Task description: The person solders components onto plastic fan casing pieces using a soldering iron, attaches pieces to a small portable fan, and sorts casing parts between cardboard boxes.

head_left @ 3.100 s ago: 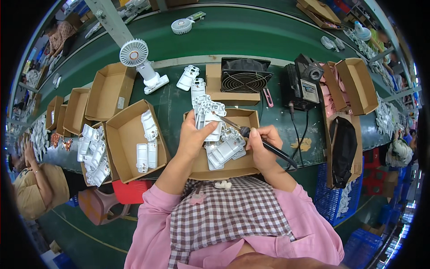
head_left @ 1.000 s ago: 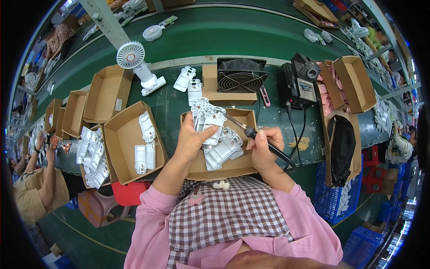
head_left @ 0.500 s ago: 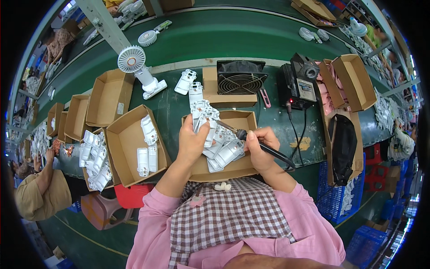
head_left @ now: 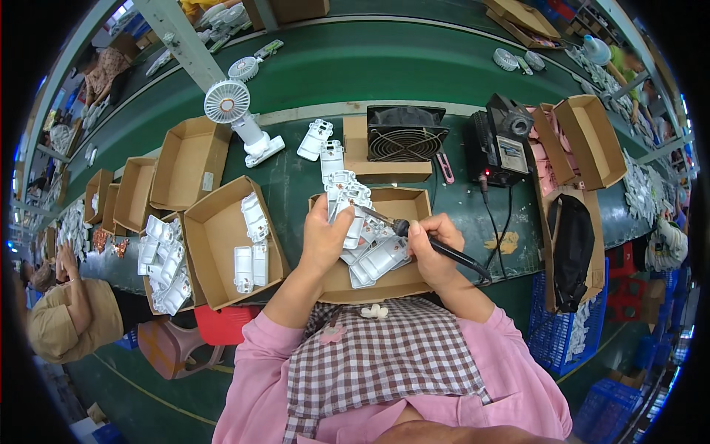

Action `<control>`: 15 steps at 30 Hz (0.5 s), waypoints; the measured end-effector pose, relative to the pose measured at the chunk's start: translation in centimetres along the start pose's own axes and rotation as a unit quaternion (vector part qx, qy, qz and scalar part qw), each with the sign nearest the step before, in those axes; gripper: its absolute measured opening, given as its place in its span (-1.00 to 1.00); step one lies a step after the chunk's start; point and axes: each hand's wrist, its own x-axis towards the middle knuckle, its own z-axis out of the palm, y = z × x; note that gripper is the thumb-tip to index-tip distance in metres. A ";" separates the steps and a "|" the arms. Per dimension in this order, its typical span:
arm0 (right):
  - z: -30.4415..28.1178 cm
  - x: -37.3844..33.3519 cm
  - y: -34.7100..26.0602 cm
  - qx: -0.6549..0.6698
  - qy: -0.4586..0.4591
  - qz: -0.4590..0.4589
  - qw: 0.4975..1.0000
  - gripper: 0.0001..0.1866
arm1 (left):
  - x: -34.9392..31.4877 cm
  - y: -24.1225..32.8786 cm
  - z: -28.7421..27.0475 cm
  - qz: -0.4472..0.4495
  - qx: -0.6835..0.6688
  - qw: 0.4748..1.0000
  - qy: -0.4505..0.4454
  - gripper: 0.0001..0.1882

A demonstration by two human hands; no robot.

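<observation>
My left hand (head_left: 325, 235) is closed on a white plastic housing (head_left: 353, 195) with small coppery spots, its thumb along the near side. In my right hand (head_left: 438, 248) a soldering iron (head_left: 400, 226) is gripped like a pen, its tip pointing left at the housing; whether it touches I cannot make out. Beneath both hands is a cardboard box (head_left: 347, 294) with several white housings (head_left: 381, 259) piled inside. More housings (head_left: 316, 139) run in a line from the held piece toward the back. The iron's black cable trails off to the right.
A black fan (head_left: 403, 135) stands on cardboard behind the box. Right of it are pink tweezers (head_left: 444, 168) and a soldering station (head_left: 499, 144). A white handheld fan (head_left: 240, 118) stands back left. Open boxes (head_left: 203, 222) of housings sit left; a co-worker (head_left: 78, 311) sits beyond.
The whole view has shifted slightly, moving the scene a little to the right and down. Both hands keep their grips, with the iron tip still at the housing.
</observation>
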 end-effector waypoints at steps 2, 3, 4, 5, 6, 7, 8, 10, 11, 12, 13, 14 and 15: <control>0.2 0.0 -0.1 -0.017 -0.002 -0.001 1.000 -0.83 | -0.1 0.2 -0.2 0.000 0.001 1.000 0.001 -0.76; 0.1 0.0 -0.2 -0.038 -0.002 0.000 0.999 -0.84 | 0.0 -0.3 -0.3 0.007 -0.005 1.000 -0.001 -0.76; 0.2 0.0 -0.3 -0.038 -0.001 0.003 0.999 -0.84 | 0.0 -0.3 -0.3 0.001 -0.008 1.000 -0.002 -0.75; 0.1 -0.1 0.0 -0.037 0.000 0.002 0.999 -0.85 | 0.0 -0.2 -0.2 -0.004 -0.011 1.000 -0.002 -0.75; 0.1 -0.1 0.3 -0.035 0.002 0.000 0.999 -0.85 | -0.1 0.0 -0.1 -0.008 -0.008 1.000 -0.005 -0.75; -0.1 -0.2 0.2 -0.031 -0.001 0.004 1.000 -0.86 | -0.1 0.0 0.0 -0.010 -0.001 1.000 -0.005 -0.75; -0.1 -0.2 0.2 -0.025 -0.005 0.002 1.000 -0.86 | -0.1 0.0 0.0 -0.012 0.006 1.000 -0.005 -0.75; -0.1 -0.2 0.3 -0.033 -0.003 -0.004 0.999 -0.85 | -0.2 0.1 0.1 -0.012 -0.001 1.000 -0.001 -0.76; -0.2 -0.3 0.4 -0.037 -0.007 -0.009 0.999 -0.84 | -0.2 0.0 0.1 -0.013 -0.011 1.000 -0.007 -0.76; -0.2 -0.3 0.4 -0.034 -0.008 -0.010 0.999 -0.84 | -0.3 0.0 0.1 -0.014 -0.021 1.000 -0.013 -0.76; -0.2 -0.4 0.3 -0.003 0.002 -0.011 1.000 -0.84 | -0.4 0.2 0.0 -0.021 -0.017 0.999 -0.020 -0.77; -0.2 -0.5 0.3 0.027 0.013 -0.012 0.999 -0.84 | -0.3 -0.2 -0.3 -0.021 -0.016 0.999 -0.019 -0.77; -0.2 -0.5 0.3 0.028 0.009 -0.019 0.999 -0.84 | 0.0 -0.9 -0.6 -0.006 0.008 1.000 -0.020 -0.76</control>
